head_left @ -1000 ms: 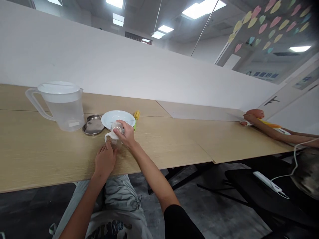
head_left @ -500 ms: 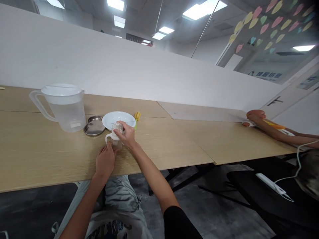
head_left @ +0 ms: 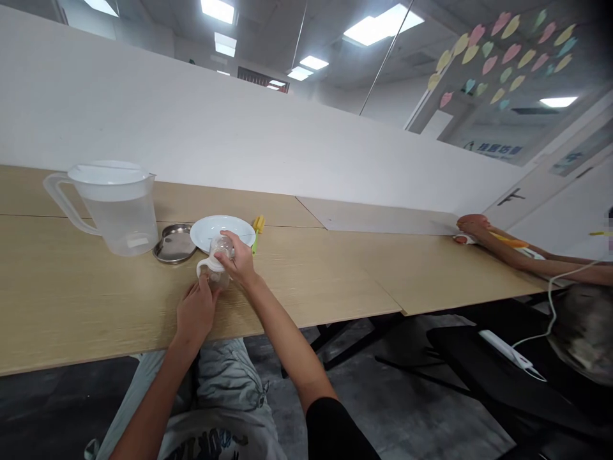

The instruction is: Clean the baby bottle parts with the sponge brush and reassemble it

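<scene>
A small clear bottle (head_left: 221,276) with a white collar, a white side handle and a clear domed top stands upright near the table's front edge. My left hand (head_left: 196,310) is closed around its lower part. My right hand (head_left: 239,260) grips it at the collar and dome from the right side. Just behind lies a white plate (head_left: 223,223). The brush (head_left: 258,225) with a yellow head and green handle is at the plate's right. A round metal dish (head_left: 175,244) sits to the left of the plate.
A large translucent pitcher (head_left: 122,214) with a white lid stands at the left. Far right, another person's arms (head_left: 517,255) rest on the table (head_left: 306,275) by an orange-brown object (head_left: 473,220). A white power strip (head_left: 510,354) lies on a black chair (head_left: 474,358).
The view has shifted slightly, so the tabletop things appear a little further left. Both hands keep their hold on the bottle.
</scene>
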`<action>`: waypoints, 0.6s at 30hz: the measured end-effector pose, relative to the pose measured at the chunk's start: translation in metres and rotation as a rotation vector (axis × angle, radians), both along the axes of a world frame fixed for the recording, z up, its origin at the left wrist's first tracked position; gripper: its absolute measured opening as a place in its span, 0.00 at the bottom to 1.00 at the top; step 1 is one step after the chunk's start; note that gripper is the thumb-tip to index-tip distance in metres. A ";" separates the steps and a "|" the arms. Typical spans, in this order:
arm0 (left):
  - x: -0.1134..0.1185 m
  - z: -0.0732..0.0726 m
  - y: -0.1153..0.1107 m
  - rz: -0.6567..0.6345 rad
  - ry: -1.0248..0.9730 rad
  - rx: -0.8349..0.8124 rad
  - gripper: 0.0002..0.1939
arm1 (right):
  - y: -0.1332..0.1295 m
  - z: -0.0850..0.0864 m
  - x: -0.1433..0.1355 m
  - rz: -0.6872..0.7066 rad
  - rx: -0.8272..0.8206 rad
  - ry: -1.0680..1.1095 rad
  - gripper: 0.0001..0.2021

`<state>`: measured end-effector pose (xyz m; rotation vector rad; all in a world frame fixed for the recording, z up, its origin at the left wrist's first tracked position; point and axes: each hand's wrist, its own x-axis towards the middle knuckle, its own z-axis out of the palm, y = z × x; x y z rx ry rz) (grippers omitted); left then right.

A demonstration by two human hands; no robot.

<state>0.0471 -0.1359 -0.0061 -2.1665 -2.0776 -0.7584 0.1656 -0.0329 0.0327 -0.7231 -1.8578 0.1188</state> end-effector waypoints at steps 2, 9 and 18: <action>0.000 0.000 0.000 -0.005 -0.007 -0.004 0.21 | 0.001 0.000 0.000 -0.001 0.024 0.031 0.31; 0.001 0.004 -0.003 -0.003 0.015 -0.010 0.19 | 0.002 0.007 0.002 0.049 0.009 0.280 0.36; 0.001 0.003 -0.004 -0.003 0.013 -0.006 0.15 | 0.007 0.006 -0.004 0.285 -0.222 0.491 0.37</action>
